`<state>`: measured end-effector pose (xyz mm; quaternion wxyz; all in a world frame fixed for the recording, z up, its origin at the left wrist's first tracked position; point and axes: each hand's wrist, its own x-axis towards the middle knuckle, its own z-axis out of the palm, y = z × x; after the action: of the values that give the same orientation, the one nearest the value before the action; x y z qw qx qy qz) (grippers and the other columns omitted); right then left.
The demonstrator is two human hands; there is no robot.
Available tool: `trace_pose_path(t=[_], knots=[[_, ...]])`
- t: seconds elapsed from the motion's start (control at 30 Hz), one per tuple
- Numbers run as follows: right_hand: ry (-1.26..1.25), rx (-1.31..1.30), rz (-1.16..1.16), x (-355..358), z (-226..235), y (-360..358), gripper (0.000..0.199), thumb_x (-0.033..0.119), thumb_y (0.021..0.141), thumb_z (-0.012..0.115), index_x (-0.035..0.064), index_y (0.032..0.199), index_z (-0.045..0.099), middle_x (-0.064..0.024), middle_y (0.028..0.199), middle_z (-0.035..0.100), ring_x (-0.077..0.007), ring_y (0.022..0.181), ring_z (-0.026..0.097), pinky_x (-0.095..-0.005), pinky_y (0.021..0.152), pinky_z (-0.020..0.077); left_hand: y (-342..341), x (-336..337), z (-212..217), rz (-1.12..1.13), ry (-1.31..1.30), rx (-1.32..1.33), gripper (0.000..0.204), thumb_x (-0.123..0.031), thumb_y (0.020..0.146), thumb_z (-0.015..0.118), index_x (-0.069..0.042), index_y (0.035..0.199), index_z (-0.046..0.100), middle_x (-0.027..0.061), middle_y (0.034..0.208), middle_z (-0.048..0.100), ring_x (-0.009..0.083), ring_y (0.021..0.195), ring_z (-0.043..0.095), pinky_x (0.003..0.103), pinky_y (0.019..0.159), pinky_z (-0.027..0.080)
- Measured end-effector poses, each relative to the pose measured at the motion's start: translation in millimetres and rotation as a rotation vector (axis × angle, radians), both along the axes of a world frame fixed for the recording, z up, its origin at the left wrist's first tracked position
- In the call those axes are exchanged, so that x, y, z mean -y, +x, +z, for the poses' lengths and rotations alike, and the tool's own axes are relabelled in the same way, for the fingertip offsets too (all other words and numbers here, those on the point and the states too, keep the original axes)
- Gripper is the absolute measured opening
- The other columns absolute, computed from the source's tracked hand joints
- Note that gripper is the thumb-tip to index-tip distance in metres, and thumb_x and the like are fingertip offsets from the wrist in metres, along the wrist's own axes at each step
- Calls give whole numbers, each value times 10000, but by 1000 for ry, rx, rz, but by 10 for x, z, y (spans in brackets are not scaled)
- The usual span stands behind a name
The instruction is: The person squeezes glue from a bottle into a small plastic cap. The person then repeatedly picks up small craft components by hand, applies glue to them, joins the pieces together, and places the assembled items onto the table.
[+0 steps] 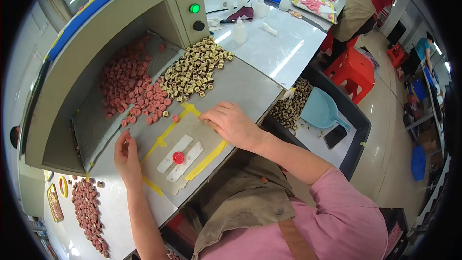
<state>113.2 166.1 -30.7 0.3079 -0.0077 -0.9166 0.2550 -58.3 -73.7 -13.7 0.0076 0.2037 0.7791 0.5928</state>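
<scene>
My left hand [127,156] hovers over the grey work surface in front of the machine's opening. Its fingers are curled together, and whatever they may hold is hidden. Over the far right part of a taped pad [159,175], my right hand [233,124] pinches something tiny at its fingertips. On the pad lie two white strips [175,153] side by side, with a round red piece [178,158] between them. Beyond my hands spread a heap of small pink pieces [127,79] and a heap of cream-and-dark square pieces [195,70]; the two heaps meet.
An arched machine [55,101] with lit buttons stands at the left. Red-brown pieces [86,212] lie below it beside a yellow tape roll [63,186]. At right, a black tray [353,151] holds dark pieces, a blue dustpan [318,108] and a phone [335,136]. Red stools [353,74] stand beyond.
</scene>
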Motion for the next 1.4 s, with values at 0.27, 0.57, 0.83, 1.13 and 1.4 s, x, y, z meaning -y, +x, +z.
trace_pose_path(t=[0.27,0.57,0.83,1.13,1.4], knots=[[-54,-85,-42,8,-1,26,194,78,800,632,58,991,607,-75,930,597,-275,901,562,-370,820,453,32,-14,-40,-56,126,74,268,-155,943,570,-10,1168,557,21,1042,582,85,913,561,217,824,462],[-73,-117,-42,-11,51,54,210,77,794,640,58,996,587,-78,934,597,-281,896,563,-374,805,464,144,-65,70,-31,102,76,312,-180,950,564,-18,1217,542,10,1055,578,75,893,550,221,808,458],[-95,-129,-52,-32,-8,9,239,83,773,654,55,999,581,-73,927,596,-264,892,565,-366,795,464,110,-113,32,-12,81,69,332,-179,940,585,-37,1235,529,2,1062,568,69,870,542,204,781,449],[-80,-99,-67,-18,-31,26,220,113,751,648,65,952,572,-62,853,574,-244,872,563,-364,798,448,115,-117,-2,-3,54,71,325,-176,938,589,-41,1228,534,-2,1041,564,59,827,521,198,748,443],[-94,-90,-59,4,-4,54,226,121,746,652,71,952,573,-60,861,575,-243,877,563,-368,793,446,154,-109,17,-5,43,48,326,-176,941,582,-42,1234,529,-6,1028,561,54,817,513,198,745,440]])
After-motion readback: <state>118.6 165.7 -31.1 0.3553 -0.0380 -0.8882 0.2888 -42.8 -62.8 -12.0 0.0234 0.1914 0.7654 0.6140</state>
